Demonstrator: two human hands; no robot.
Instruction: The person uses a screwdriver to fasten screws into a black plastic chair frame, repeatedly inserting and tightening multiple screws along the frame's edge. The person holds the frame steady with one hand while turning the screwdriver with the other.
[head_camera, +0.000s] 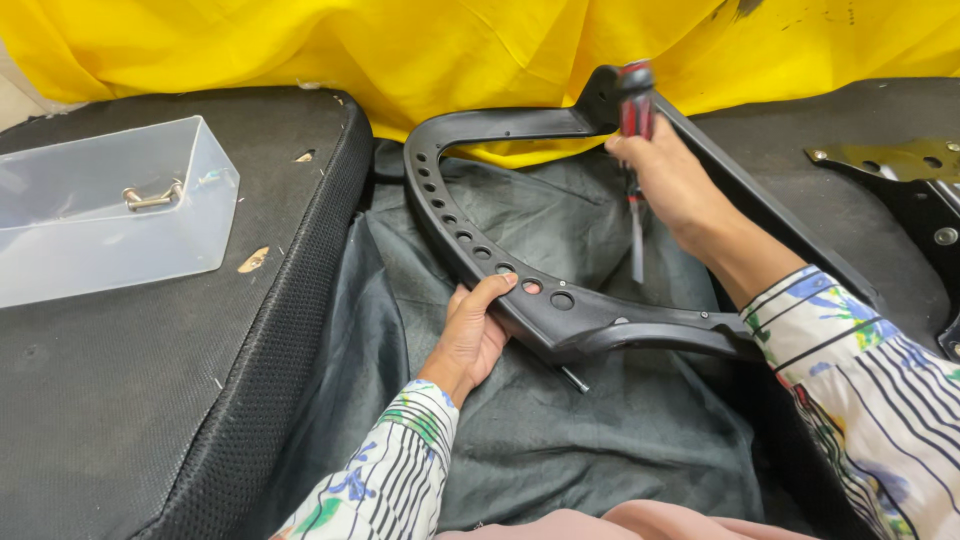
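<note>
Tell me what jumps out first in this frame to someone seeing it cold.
The curved black plastic chair armrest frame with its row of holes at centre, gripped from below by the left hand. Above it, the right hand holds a red-and-black-handled screwdriver pointing down. A bright yellow cloth spans the top, and a clear plastic bin with bolts sits at left on a black seat cushion.

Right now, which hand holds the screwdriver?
The right hand, raised, grips the red-and-black screwdriver; the left hand only steadies the black curved armrest.

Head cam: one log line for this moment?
left hand: grips black armrest frame | right hand: holds red-handled screwdriver, tip down | clear bin: bolts inside
</note>
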